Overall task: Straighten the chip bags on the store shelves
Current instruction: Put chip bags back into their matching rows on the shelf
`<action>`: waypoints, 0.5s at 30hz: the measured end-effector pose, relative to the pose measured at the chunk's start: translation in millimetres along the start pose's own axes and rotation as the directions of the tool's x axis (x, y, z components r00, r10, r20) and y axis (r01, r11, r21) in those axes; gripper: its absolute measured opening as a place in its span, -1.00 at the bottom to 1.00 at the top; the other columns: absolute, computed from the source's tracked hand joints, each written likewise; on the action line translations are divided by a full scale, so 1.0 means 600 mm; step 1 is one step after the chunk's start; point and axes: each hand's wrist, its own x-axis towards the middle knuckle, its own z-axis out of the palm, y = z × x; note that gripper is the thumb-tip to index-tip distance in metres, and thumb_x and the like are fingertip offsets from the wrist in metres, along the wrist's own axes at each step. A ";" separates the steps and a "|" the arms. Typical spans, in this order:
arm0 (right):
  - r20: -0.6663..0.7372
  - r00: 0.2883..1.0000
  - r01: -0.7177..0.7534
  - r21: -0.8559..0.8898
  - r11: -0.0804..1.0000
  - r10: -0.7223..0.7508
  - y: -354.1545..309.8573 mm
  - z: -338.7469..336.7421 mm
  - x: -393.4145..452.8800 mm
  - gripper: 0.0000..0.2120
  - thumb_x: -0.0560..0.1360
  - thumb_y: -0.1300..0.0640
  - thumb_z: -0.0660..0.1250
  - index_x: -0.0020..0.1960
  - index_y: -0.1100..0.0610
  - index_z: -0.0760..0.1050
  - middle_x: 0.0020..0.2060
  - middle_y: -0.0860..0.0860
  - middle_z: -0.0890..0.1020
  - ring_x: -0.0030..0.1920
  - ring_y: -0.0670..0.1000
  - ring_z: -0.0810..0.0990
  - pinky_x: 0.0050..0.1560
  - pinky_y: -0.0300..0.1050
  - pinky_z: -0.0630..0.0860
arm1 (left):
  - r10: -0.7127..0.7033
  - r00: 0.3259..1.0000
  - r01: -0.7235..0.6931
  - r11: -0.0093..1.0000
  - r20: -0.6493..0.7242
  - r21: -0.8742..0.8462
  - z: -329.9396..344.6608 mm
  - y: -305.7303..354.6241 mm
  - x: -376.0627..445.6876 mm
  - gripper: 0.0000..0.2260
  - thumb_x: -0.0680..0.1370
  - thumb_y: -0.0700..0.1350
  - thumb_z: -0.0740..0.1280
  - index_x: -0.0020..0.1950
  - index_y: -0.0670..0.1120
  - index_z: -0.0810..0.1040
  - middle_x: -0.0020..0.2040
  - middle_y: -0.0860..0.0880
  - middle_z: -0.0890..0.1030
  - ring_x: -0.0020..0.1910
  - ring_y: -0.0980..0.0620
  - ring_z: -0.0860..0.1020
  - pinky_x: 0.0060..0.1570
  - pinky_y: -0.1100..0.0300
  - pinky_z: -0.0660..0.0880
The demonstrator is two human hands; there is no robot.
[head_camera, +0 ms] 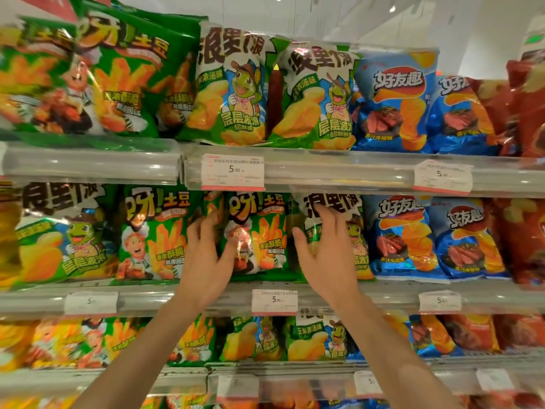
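Note:
On the middle shelf stands a green fries bag (259, 234) with a chef cartoon. My left hand (206, 258) lies at its left edge with fingers spread and the thumb across the bag's front. To its right stands a green and white turtle bag (351, 208). My right hand (327, 249) lies flat over that bag's front with straight fingers and hides most of it. A narrow green bag (211, 208) leans between the two fries bags behind my left fingers.
Another fries bag (153, 231) and a turtle bag (59, 231) stand to the left. Blue bags (401, 231) and red bags (525, 237) fill the right. A clear shelf rail (339, 166) with price tags (233, 172) runs above; more bags fill the upper and lower shelves.

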 end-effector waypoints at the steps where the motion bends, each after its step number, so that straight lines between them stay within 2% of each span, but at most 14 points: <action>1: 0.048 0.999 0.023 -0.024 0.999 -0.022 -0.012 0.008 0.005 -0.47 0.60 -0.13 0.26 0.48 0.09 0.30 0.35 0.10 0.43 0.31 0.09 0.47 0.25 0.00 0.49 | -0.014 0.999 0.014 1.000 0.036 -0.013 -0.003 0.000 0.004 -0.48 0.62 0.06 0.27 0.54 0.09 0.17 0.49 -0.06 0.22 0.41 -0.10 0.34 0.37 -0.10 0.37; 3: 0.177 0.984 0.040 -0.105 0.994 -0.020 -0.032 0.022 0.016 -0.49 0.60 -0.16 0.22 0.46 0.08 0.30 0.30 0.12 0.46 0.23 0.13 0.53 0.11 0.04 0.57 | -0.027 0.994 0.030 0.999 0.107 -0.026 -0.006 0.000 0.013 -0.49 0.62 0.08 0.26 0.54 0.14 0.17 0.45 -0.07 0.31 0.35 -0.09 0.41 0.29 -0.01 0.41; 7: 0.441 0.888 -0.038 -0.206 0.978 0.127 -0.045 0.041 0.036 -0.40 0.62 -0.21 0.16 0.52 0.11 0.14 0.30 0.19 0.52 0.17 0.24 0.60 0.11 0.08 0.56 | -0.047 0.978 0.047 0.999 0.205 0.006 -0.004 -0.013 0.035 -0.52 0.62 0.15 0.23 0.51 0.23 0.16 0.43 -0.04 0.38 0.38 -0.08 0.38 0.30 0.00 0.39; 9: 0.504 0.842 -0.125 -0.166 0.978 0.194 -0.049 0.043 0.038 -0.36 0.62 -0.20 0.18 0.54 0.10 0.08 0.20 0.15 0.62 0.11 0.21 0.64 0.07 0.03 0.56 | -0.062 0.965 0.063 0.998 0.256 0.004 0.001 -0.022 0.038 -0.52 0.63 0.12 0.23 0.52 0.24 0.15 0.44 -0.02 0.38 0.40 -0.08 0.37 0.31 0.00 0.38; 11: 0.545 0.806 -0.210 -0.101 0.973 0.231 -0.054 0.046 0.032 -0.35 0.63 -0.17 0.21 0.56 0.09 0.05 0.18 0.12 0.63 0.13 0.20 0.64 0.09 0.00 0.53 | -0.055 0.955 0.064 0.998 0.292 -0.020 0.008 -0.029 0.035 -0.50 0.62 0.08 0.25 0.53 0.25 0.15 0.47 0.00 0.36 0.43 -0.07 0.35 0.34 0.00 0.36; 15: 0.532 0.810 -0.291 0.000 0.957 0.247 -0.053 0.047 0.021 -0.37 0.62 -0.14 0.25 0.56 0.04 0.08 0.24 0.08 0.62 0.20 0.17 0.61 0.20 0.03 0.54 | -0.036 0.962 0.052 0.997 0.272 -0.050 0.015 -0.030 0.029 -0.49 0.62 0.06 0.28 0.53 0.25 0.17 0.47 0.00 0.35 0.40 -0.01 0.35 0.26 0.12 0.32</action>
